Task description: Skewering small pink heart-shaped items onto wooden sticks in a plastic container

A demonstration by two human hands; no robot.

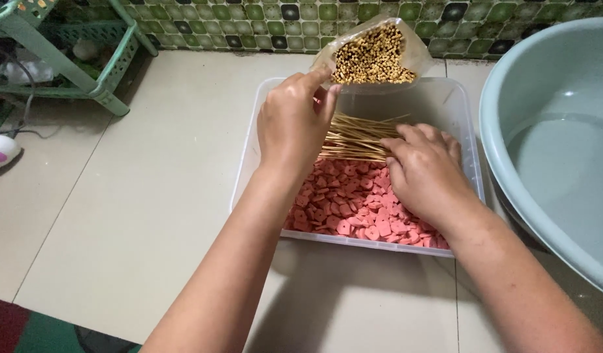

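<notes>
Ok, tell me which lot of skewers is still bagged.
The skewers in the clear bag, pinched by the left hand; the loose skewers lie in the tub under the right hand.

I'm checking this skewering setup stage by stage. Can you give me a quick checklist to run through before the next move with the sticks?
1. Left hand grips the clear skewer bag at its edge: ok.
2. Bag mouth is over the clear plastic tub, so sticks fall inside: ok.
3. Right hand rests on the loose bamboo skewers lying in the tub: ok.
4. Skewers lie roughly parallel, not scattered: ok.
5. Pink sausage slices are all inside the tub: ok.
6. Whether the big basin at right touches the tub: cannot tell.
</notes>
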